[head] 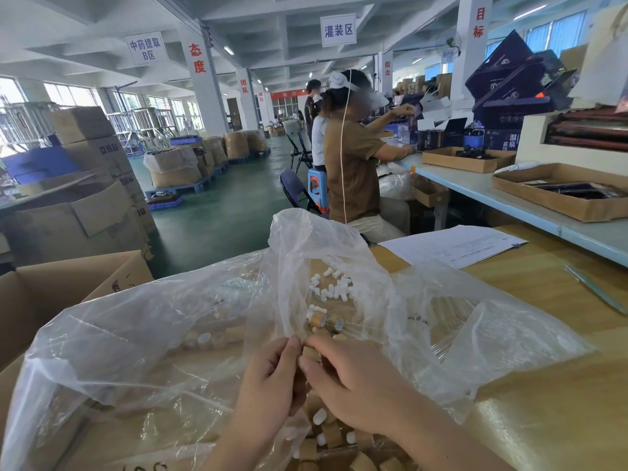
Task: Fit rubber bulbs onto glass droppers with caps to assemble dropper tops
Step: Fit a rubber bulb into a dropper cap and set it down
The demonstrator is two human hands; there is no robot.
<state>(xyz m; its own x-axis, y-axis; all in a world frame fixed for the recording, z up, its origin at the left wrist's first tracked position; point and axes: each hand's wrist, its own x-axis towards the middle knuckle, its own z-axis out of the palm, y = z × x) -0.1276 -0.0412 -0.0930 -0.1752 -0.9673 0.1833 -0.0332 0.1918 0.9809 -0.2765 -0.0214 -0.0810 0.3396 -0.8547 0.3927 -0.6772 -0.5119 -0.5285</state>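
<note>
My left hand (272,379) and my right hand (343,385) meet low in the middle, fingertips together around one bamboo-coloured cap (311,352). Both hands pinch it; what else they hold is hidden by the fingers. Just beyond lie two capped droppers (326,321) on their sides with clear glass tubes running right. A heap of small white rubber bulbs (334,285) sits further back inside the clear plastic bag (163,334). More caps and white bulbs (326,426) lie under my wrists.
Cardboard boxes (68,290) stand to the left. A sheet of paper (452,244) and a thin glass pipette (594,288) lie on the wooden table (543,402) at right. A person (356,158) sits ahead at a long blue bench with cardboard trays.
</note>
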